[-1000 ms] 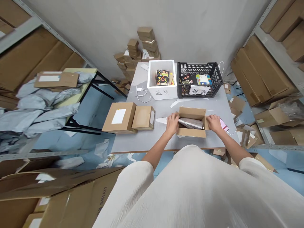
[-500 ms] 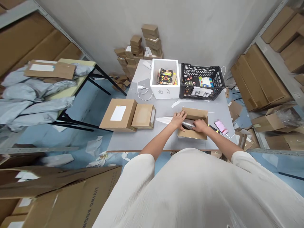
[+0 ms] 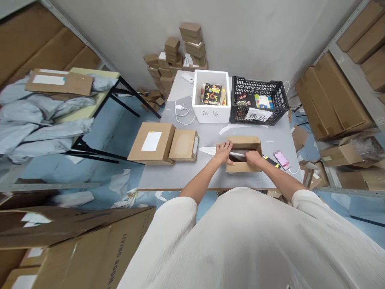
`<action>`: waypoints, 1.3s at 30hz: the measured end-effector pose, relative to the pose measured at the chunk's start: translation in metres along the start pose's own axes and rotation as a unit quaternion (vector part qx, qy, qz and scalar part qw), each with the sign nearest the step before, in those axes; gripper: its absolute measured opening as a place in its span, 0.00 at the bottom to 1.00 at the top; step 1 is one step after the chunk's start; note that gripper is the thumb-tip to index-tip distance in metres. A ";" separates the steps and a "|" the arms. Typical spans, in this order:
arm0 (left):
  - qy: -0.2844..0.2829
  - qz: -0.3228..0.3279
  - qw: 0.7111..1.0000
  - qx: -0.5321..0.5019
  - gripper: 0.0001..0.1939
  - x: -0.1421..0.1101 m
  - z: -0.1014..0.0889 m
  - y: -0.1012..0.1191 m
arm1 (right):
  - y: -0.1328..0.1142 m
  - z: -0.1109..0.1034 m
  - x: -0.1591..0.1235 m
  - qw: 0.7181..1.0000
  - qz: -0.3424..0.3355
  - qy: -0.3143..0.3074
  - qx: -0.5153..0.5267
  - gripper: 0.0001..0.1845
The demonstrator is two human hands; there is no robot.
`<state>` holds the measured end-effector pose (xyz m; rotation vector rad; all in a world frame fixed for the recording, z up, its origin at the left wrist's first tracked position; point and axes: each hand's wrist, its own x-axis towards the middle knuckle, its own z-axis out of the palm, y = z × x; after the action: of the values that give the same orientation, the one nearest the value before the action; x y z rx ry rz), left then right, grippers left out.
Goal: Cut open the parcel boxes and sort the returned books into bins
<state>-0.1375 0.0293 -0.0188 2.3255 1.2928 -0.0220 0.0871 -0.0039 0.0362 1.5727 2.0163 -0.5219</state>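
Left hand (image 3: pixel 223 153) half-open on the box (image 3: pixel 244 167), right hand (image 3: pixel 253 157) curled inside; can't tell either's grip, silvery thing (image 3: pixel 238 155) mostly hidden tbh.

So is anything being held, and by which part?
The left hand spans the left end of the open box; the right hand reaches inside. Whether either grips anything can't be told.

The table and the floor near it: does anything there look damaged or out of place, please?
Yes. Pale scraps lie loose on the blue floor beside the table, looking like litter. Below the black crate, a ragged white patch mars the grey tabletop; I cannot tell if it is wear or residue.
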 end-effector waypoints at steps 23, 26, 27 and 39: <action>0.078 -0.046 0.994 0.063 0.57 -0.014 -0.014 0.018 | 0.153 -0.096 -0.070 0.929 0.022 0.291 0.227 0.18; 0.096 -0.028 0.992 0.078 0.40 -0.016 -0.018 0.033 | 0.187 -0.105 -0.080 0.910 0.076 0.334 0.234 0.20; 0.098 -0.023 0.992 0.075 0.37 -0.016 -0.018 0.038 | 0.197 -0.106 -0.081 0.906 0.098 0.342 0.228 0.20; 0.036 -0.034 0.997 0.067 0.30 -0.020 0.000 0.061 | 0.192 -0.029 -0.006 0.948 0.198 0.208 0.139 0.24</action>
<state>-0.0996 -0.0137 0.0100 2.4129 1.4462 -0.0498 0.2693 0.0566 0.0667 2.3586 1.8850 -0.3443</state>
